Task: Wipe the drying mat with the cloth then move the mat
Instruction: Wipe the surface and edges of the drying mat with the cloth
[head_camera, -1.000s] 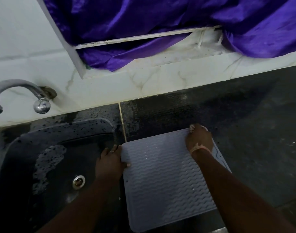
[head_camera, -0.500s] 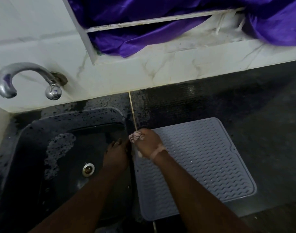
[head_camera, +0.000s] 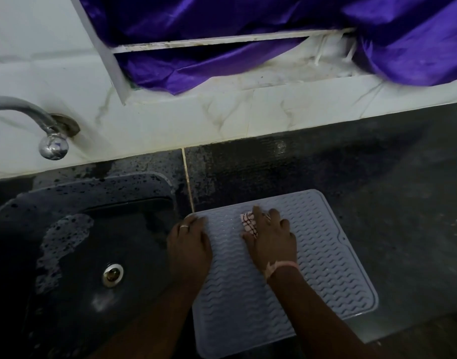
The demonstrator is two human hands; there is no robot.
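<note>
A grey ribbed drying mat (head_camera: 323,257) lies flat on the dark counter, just right of the sink. My right hand (head_camera: 272,242) presses a small white cloth with red lines (head_camera: 249,224) onto the mat's far middle part; most of the cloth is hidden under the palm. My left hand (head_camera: 190,244) rests flat on the mat's far left corner, fingers together, holding the mat down at the sink's edge.
A black sink (head_camera: 74,255) with foam patches and a metal drain (head_camera: 113,274) lies to the left. A chrome tap (head_camera: 52,141) sticks out of the white tiled wall. Purple fabric (head_camera: 248,35) hangs over the window ledge behind. Dark counter (head_camera: 390,190) stretches right.
My right hand has slid the cloth from the mat's far left corner toward the middle. My left hand has moved from the sink's rim onto the mat's left corner.
</note>
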